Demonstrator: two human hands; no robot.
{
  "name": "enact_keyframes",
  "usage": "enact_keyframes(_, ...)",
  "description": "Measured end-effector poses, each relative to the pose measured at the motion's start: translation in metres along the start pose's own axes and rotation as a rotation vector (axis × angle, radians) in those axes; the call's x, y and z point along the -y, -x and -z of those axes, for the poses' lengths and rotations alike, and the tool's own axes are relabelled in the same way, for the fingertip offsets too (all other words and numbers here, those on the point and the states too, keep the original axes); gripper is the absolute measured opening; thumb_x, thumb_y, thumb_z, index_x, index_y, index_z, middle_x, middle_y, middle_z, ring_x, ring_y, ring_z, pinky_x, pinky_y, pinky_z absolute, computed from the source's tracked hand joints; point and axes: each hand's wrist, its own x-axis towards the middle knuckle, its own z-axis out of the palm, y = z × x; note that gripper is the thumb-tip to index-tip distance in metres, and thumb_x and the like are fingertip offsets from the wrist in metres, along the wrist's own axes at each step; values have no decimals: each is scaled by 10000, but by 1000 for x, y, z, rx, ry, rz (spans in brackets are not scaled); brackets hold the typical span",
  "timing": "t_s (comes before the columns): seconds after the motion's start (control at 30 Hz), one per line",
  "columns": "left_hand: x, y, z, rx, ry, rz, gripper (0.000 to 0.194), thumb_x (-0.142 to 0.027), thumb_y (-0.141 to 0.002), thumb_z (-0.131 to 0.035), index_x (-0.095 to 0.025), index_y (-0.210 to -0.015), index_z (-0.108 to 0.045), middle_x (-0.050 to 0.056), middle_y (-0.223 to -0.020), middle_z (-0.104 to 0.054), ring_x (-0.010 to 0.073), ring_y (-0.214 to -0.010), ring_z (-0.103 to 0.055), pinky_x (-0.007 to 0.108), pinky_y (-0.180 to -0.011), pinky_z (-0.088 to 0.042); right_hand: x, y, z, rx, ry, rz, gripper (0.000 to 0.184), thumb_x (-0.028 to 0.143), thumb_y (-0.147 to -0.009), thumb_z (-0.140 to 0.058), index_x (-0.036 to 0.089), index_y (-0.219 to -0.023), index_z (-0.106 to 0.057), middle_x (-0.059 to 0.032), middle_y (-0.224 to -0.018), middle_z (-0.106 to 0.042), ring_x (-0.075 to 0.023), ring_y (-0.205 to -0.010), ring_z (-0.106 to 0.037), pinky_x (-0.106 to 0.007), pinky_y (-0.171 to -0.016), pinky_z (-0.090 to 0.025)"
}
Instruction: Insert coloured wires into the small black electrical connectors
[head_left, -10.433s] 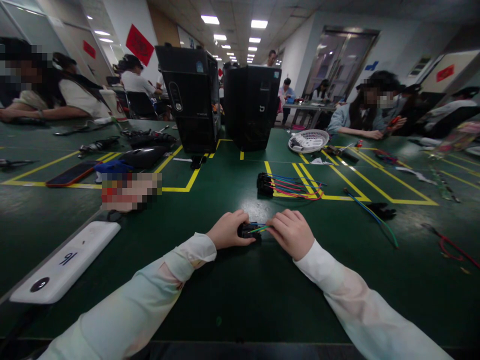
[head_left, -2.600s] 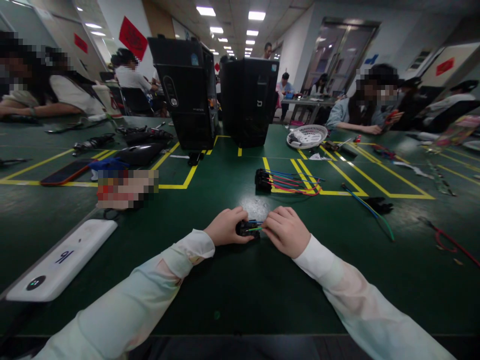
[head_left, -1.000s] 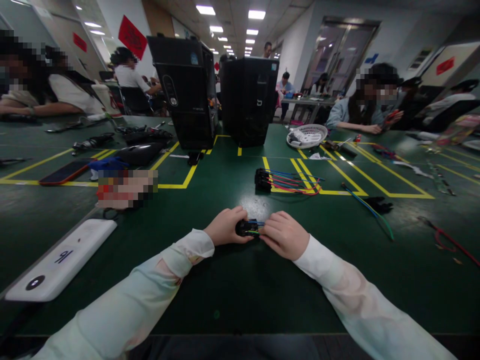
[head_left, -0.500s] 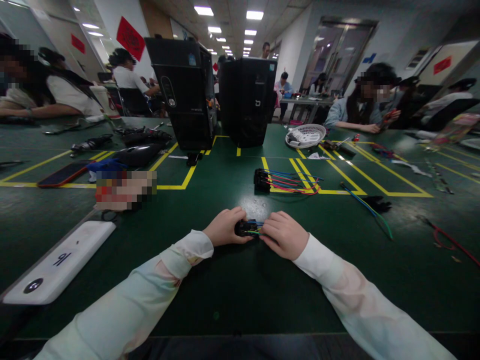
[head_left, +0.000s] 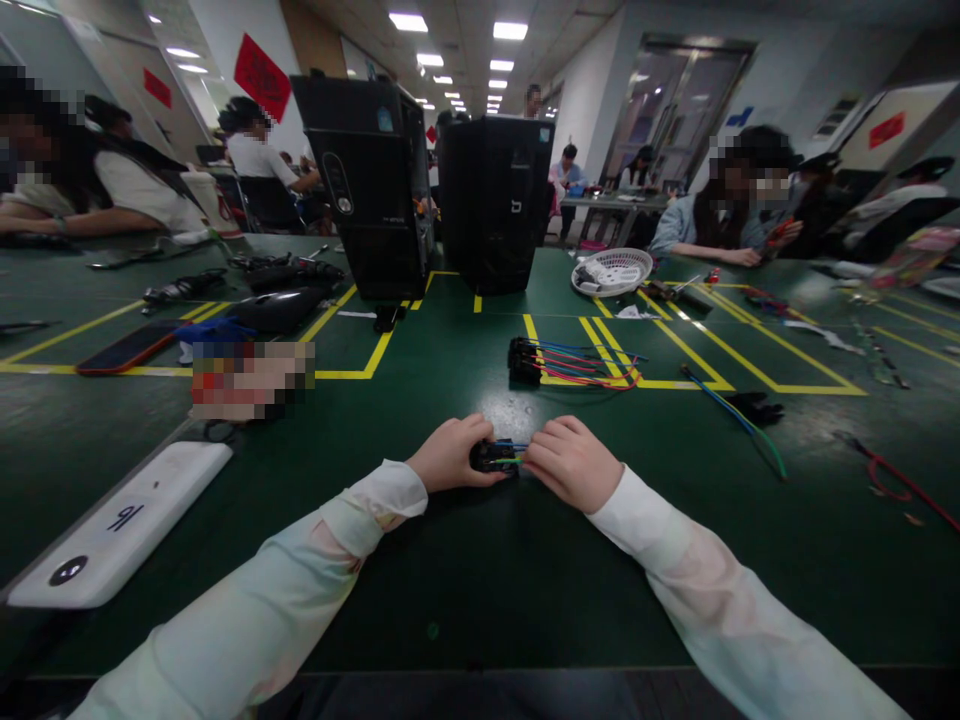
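On the green table (head_left: 465, 580) right in front of me, my left hand (head_left: 452, 455) is closed around a small black connector block (head_left: 493, 457). My right hand (head_left: 571, 464) sits against the block's right side, fingers pinched on the thin coloured wires coming out of it. The wire ends are hidden under my fingers. Both of my sleeves are pale. Further back lies another black connector with a bundle of red and blue wires (head_left: 574, 363).
Two black computer towers (head_left: 375, 180) (head_left: 495, 195) stand at the table's middle. A white basket (head_left: 613, 272), loose wires (head_left: 739, 420), a white device (head_left: 124, 520), a phone (head_left: 131, 348) and yellow tape lines lie around. Other people sit along both sides.
My right hand has crept a little to the left along the wires toward the connector. The left hand has kept its grip in place.
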Motion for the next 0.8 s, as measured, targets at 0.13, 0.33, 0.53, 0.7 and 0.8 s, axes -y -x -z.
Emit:
enact_keyframes(0.13,0,0,0,-4,4,8,330,-458,-673,-628,-185,-810,-505,3,-831,-499,138,-721,-498,252,-628,-369,0,0,2,-31,1,-20,218,273,-894,-406,187,-759,-554,-21,-722,-568,-150,-755,-425,-320,-785,-256)
enact_keyframes(0.33,1,0,-1,-6,-8,1,345,-474,-672,-624,-184,-812,-499,3,-833,-497,138,-723,-495,250,-629,-366,0,1,2,-19,-38,-29,193,267,-880,-422,187,-765,-556,-24,-721,-575,-156,-772,-433,-323,-788,-259)
enact_keyframes(0.53,1,0,0,-3,2,8,340,-465,-666,-630,-184,-810,-502,4,-836,-500,137,-717,-496,250,-622,-369,0,1,2,-35,-29,-23,194,263,-883,-423,188,-769,-562,-22,-714,-574,-153,-764,-437,-323,-791,-259)
enact_keyframes(0.7,0,-1,1,10,3,12,335,-453,-660,-639,-184,-809,-507,5,-831,-501,138,-717,-497,250,-620,-369,2,0,6,-98,20,-71,197,268,-891,-423,199,-783,-573,-21,-720,-575,-158,-786,-444,-325,-800,-254)
enact_keyframes(0.8,0,-1,1,11,4,11,336,-460,-665,-634,-185,-809,-507,5,-834,-502,139,-719,-498,249,-620,-371,-1,0,4,-17,-22,-36,192,267,-885,-422,188,-769,-553,-27,-724,-573,-157,-765,-434,-313,-768,-263)
